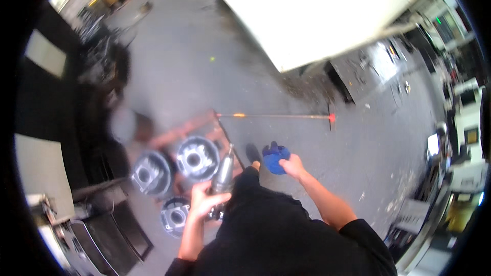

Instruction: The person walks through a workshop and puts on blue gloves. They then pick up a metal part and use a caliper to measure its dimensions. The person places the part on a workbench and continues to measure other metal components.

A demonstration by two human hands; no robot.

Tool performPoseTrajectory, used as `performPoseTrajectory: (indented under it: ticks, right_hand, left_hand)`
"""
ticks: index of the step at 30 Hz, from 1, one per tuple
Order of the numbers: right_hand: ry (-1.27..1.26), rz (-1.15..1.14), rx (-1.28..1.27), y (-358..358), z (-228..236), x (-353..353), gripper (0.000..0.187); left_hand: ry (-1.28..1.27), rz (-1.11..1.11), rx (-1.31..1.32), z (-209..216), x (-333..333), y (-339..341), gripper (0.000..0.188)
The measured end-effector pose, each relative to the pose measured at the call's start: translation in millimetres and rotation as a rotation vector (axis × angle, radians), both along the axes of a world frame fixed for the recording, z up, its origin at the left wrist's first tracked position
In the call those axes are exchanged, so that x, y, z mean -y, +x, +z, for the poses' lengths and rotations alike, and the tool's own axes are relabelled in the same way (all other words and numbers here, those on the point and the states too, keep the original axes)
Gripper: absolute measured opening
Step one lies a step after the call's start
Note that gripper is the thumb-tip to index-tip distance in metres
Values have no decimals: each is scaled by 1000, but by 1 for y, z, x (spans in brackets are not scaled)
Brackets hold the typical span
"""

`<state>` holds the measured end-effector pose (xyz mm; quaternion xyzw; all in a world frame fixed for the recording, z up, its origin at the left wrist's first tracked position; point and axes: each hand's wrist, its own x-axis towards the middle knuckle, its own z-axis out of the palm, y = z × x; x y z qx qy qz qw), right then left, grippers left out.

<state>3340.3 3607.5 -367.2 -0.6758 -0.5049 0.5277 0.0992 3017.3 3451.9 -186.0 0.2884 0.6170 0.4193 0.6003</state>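
My left hand [201, 200] is closed around a silver, cylindrical hand tool [223, 173] with a narrow tip pointing away from me; its exact kind does not show. The tool is held over the near right edge of a reddish pallet [221, 134]. Beside that hand lie several round metal castings, including one [194, 158] beyond it, another [149, 173] to the left and a third [175, 216] nearer me. In my right hand [293, 166], held out over the floor, is a bunched blue cloth or glove [275, 158]; I cannot tell which.
A long rod with a red end [331, 118] lies across the grey floor ahead. Beyond it juts the corner of a large white cabinet [286, 46]. Dark machinery [61, 102] lines the left. A metal plate [365, 69] with small items sits at right; benches fill the far right.
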Motion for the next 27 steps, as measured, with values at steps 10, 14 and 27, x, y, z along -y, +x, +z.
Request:
performPoseTrajectory:
  ticks: [10, 14, 27]
  right_hand:
    - [52, 363, 80, -253, -24, -329, 40]
    - [-77, 460, 64, -379, 13, -455, 29]
    - [-47, 817, 314, -686, -28, -793, 29]
  left_hand:
    - [132, 305, 56, 67, -231, -76, 39]
    - [84, 477, -213, 49, -304, -127, 37]
    - [-241, 1258, -154, 76, -498, -295, 31]
